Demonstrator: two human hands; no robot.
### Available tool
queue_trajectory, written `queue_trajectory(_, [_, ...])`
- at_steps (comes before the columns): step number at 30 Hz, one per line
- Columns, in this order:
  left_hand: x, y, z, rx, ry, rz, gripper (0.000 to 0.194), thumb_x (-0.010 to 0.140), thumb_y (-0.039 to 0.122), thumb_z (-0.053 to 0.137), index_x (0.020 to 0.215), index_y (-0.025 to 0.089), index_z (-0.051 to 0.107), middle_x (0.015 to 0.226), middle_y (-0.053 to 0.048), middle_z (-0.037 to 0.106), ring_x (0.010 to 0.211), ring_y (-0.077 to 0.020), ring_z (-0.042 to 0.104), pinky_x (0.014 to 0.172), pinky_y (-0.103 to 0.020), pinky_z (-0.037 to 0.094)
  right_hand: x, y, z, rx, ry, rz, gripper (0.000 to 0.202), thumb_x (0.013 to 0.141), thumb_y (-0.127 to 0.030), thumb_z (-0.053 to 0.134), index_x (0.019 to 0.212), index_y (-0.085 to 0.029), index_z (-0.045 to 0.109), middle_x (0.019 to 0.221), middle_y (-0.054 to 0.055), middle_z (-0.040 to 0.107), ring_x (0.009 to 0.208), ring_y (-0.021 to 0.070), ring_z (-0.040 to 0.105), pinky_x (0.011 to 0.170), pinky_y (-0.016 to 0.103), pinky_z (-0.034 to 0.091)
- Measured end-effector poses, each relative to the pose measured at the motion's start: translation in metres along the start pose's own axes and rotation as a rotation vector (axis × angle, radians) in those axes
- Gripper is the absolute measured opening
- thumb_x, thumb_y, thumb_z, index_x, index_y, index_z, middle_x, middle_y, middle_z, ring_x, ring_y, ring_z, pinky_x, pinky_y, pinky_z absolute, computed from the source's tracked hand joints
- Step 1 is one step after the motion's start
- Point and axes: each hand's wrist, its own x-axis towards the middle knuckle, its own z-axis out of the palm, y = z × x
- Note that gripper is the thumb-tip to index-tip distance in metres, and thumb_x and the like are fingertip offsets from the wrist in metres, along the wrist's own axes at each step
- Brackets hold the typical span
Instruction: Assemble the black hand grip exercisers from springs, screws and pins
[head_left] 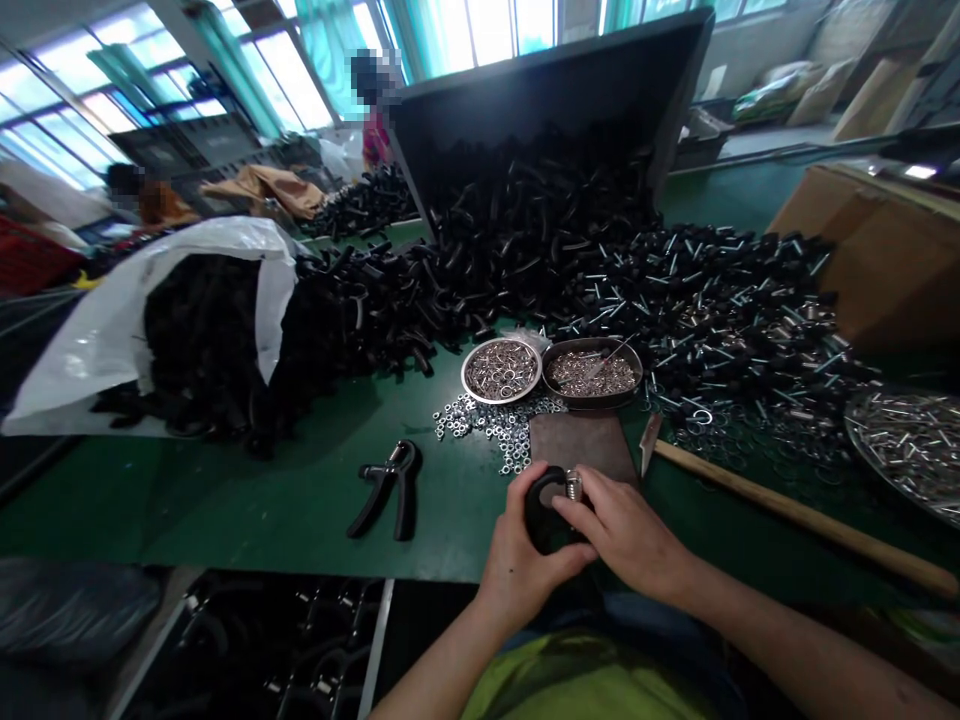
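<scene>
Item 1: black handle part (pixel 540 512), quantity one. Dark, smooth-looking, with a rounded outline at the upper end and a greyish-brown patch on the side facing you. Held by you, at about 5 o'clock from the middle of your view, its rounded end turned toward 12 o'clock. Lower portion partly covered by your grip; full shape and whether it is one piece or two cannot be told.

Item 2: metal coil (pixel 574 485), quantity one. Silvery, bright, several turns showing. Sits just beside Item 1, at its 2 o'clock, partly covered; whether the two are joined cannot be told.
</scene>
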Motion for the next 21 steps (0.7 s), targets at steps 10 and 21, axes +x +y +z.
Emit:
queue_trajectory(10, [0.028,-0.014,0.012,0.039,-0.183,-0.010,0.079,0.063,0.029,0.076,0.129,0.025,0.034,0.109,-0.004,0.060,0.095,-0.0198,0.059,0.084,-0.033,0.046,0.021,0.024,-0.011,-0.192,-0.131,-0.032,0.031,0.092,-0.036,0.036,0.085,-0.016,0.058,0.087,0.010,0.067,0.081,0.0206,0.063,0.069,0.030,0.041])
queue_trajectory(21, [0.160,-0.016,-0.086,1.028,0.228,0.136,0.021,0.085,0.031,0.051,0.092,0.018,0.066,0.096,-0.009,0.059,0.098,-0.0231,0.051,0.084,-0.033,0.042,0.146,0.023,-0.048,-0.484,-0.060,-0.115,0.022,0.086,-0.030,0.050,0.088,-0.023,0.070,0.096,0.006,0.070,0.091,0.0213,0.062,0.072,0.029,0.041])
